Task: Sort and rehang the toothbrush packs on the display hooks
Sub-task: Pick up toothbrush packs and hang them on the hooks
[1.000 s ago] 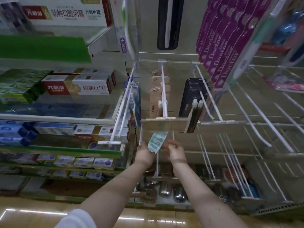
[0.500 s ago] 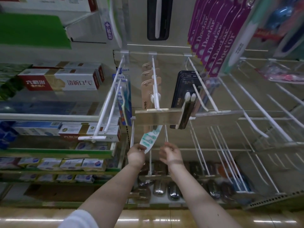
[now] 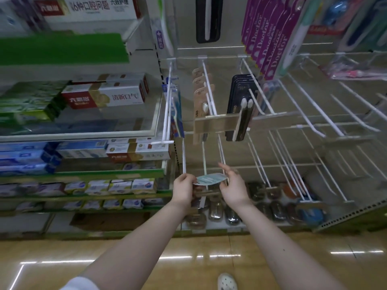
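Note:
A teal-and-white toothbrush pack (image 3: 211,178) lies almost level between my hands, at the front end of a white display hook (image 3: 204,162) in the lower row. My left hand (image 3: 184,186) pinches its left end. My right hand (image 3: 232,185) holds its right end, thumb and fingers around it. Above, tan packs (image 3: 199,88) and black packs (image 3: 238,105) hang on upper hooks, and purple "Doctor" packs (image 3: 266,38) hang at the top right.
Toothpaste boxes (image 3: 104,95) fill the glass shelves on the left. Several bare white hooks (image 3: 310,114) jut out on the right. Dark packaged items (image 3: 232,214) lie on the bottom shelf under my hands. My shoe (image 3: 227,281) is on the wooden floor.
The pack has come down from just under the price strip and turned from upright to nearly level. Both hands dropped with it, and the right hand now grips its end.

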`<state>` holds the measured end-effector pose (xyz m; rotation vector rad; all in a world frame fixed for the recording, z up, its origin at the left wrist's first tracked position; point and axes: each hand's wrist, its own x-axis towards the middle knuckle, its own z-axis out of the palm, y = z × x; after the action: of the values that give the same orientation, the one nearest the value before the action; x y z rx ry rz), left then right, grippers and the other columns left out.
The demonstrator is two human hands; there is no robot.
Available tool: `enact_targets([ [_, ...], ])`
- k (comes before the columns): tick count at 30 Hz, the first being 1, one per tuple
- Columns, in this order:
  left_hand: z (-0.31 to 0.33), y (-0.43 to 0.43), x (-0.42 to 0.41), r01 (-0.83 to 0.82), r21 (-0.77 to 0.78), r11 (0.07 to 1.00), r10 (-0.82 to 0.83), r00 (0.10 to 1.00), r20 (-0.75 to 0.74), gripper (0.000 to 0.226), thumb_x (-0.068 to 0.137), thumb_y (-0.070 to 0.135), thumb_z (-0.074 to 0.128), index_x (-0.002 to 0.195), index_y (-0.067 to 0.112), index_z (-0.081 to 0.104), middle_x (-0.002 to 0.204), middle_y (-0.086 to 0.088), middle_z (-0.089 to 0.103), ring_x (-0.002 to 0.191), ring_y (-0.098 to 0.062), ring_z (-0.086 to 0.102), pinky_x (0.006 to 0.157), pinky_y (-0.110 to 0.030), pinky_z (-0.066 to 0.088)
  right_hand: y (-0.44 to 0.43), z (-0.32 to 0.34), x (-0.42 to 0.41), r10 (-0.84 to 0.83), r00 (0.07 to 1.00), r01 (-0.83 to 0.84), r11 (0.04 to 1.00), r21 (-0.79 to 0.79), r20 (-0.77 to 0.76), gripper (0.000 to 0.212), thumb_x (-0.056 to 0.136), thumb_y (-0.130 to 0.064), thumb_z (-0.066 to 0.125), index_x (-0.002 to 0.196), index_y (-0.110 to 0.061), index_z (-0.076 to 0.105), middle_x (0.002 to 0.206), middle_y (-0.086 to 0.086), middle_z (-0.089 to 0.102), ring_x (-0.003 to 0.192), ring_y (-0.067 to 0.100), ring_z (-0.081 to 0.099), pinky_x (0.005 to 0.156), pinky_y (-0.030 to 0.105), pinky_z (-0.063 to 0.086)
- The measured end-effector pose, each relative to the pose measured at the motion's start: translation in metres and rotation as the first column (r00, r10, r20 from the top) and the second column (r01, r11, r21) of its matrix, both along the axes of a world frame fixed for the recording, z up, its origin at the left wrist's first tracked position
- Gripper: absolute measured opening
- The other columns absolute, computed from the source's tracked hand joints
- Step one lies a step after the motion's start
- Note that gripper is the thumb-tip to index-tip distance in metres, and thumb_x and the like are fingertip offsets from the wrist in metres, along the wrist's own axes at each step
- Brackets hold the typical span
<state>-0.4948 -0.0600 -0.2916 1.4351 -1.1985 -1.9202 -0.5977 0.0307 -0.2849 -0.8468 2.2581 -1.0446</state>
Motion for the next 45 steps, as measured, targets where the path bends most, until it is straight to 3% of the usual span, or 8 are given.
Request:
enact_targets([
  [5,0.037,0.024,0.025,-0.072,0.083,0.994,0.081,0.992,-0.101,0.023,0.081,-0.008,0.042,0.062,0.003,0.048,0.044,-0.006,0.045,0.03,-0.01,0.036,0.035,-0.013,0.028,0.022,0.014,0.013,0.134,0.974,-0.111,0.985,0.133,-0.182,0.067,0.084,-0.002,0.058,0.139,-0.036,0.04,0.147,-0.005,0.032,0.135,0.018,0.029,0.112,0.032,0.03],
  [12,0.074,0.058,0.026,0.012,0.023,1.0,-0.005,0.957,-0.291,0.025,0.09,0.004,0.043,0.069,0.009,0.055,0.049,-0.001,0.048,0.041,-0.01,0.04,0.039,-0.019,0.032,0.044,0.041,0.02,0.149,0.953,-0.145,0.989,0.035,-0.264,0.038,0.088,-0.005,0.052,0.113,-0.031,0.063,0.115,-0.007,0.063,0.105,0.018,0.057,0.086,0.035,0.05],
  [16,0.088,0.098,0.007,0.019,-0.09,0.996,-0.04,0.969,-0.242,0.022,0.095,0.033,0.05,0.087,0.016,0.06,0.054,0.002,0.051,0.044,-0.009,0.043,0.045,-0.02,0.033,0.094,0.06,0.001,0.035,0.987,-0.042,0.998,-0.043,-0.156,0.033,0.091,-0.006,0.048,0.12,-0.019,0.059,0.11,0.005,0.066,0.098,0.026,0.062,0.084,0.041,0.052],
  [23,0.087,0.197,-0.058,0.097,-0.106,0.99,-0.103,0.993,-0.053,0.028,0.094,0.041,0.05,0.09,0.015,0.06,0.086,-0.005,0.063,0.07,-0.014,0.057,0.064,-0.026,0.042,0.199,0.093,-0.049,-0.007,0.991,0.046,0.956,-0.29,0.137,0.026,0.09,-0.016,0.062,0.115,-0.013,0.054,0.105,-0.001,0.062,0.099,0.018,0.058,0.083,0.028,0.044],
  [28,0.086,0.29,-0.093,0.379,-0.12,0.918,-0.392,0.911,-0.124,0.043,0.094,0.047,0.045,0.112,0.013,0.065,0.099,-0.007,0.072,0.087,-0.02,0.069,0.07,-0.026,0.054,0.282,0.1,-0.086,-0.053,0.925,0.211,0.896,-0.391,0.377,0.015,0.088,-0.008,0.063,0.094,-0.019,0.054,0.092,-0.002,0.064,0.089,0.017,0.062,0.076,0.027,0.05],
  [31,0.081,0.323,-0.105,0.549,-0.106,0.829,-0.559,0.809,-0.183,0.038,0.095,0.042,0.049,0.115,0.013,0.065,0.099,-0.009,0.073,0.092,-0.025,0.069,0.073,-0.029,0.054,0.311,0.094,-0.101,-0.111,0.867,0.316,0.876,-0.364,0.486,0.025,0.087,-0.009,0.062,0.112,-0.009,0.056,0.103,0.009,0.067,0.094,0.024,0.065,0.084,0.038,0.053],
  [40,0.053,0.332,-0.144,0.704,-0.225,0.674,-0.705,0.703,0.089,0.038,0.082,0.028,0.069,0.115,0.011,0.062,0.106,-0.011,0.07,0.097,-0.029,0.067,0.09,-0.046,0.053,0.33,0.074,-0.131,-0.247,0.774,0.499,0.805,-0.321,0.584,0.025,0.088,-0.009,0.061,0.11,-0.014,0.05,0.096,-0.001,0.062,0.091,0.019,0.061,0.089,0.039,0.051],
  [45,0.027,0.323,-0.175,0.727,-0.225,0.649,-0.71,0.685,0.164,0.038,0.087,0.024,0.064,0.122,0.012,0.056,0.111,-0.007,0.066,0.1,-0.023,0.064,0.09,-0.039,0.052,0.339,0.044,-0.16,-0.38,0.647,0.659,0.715,-0.234,0.661,0.043,0.092,-0.017,0.058,0.13,-0.009,0.041,0.117,0.012,0.061,0.096,0.026,0.063,0.068,0.03,0.052],
])
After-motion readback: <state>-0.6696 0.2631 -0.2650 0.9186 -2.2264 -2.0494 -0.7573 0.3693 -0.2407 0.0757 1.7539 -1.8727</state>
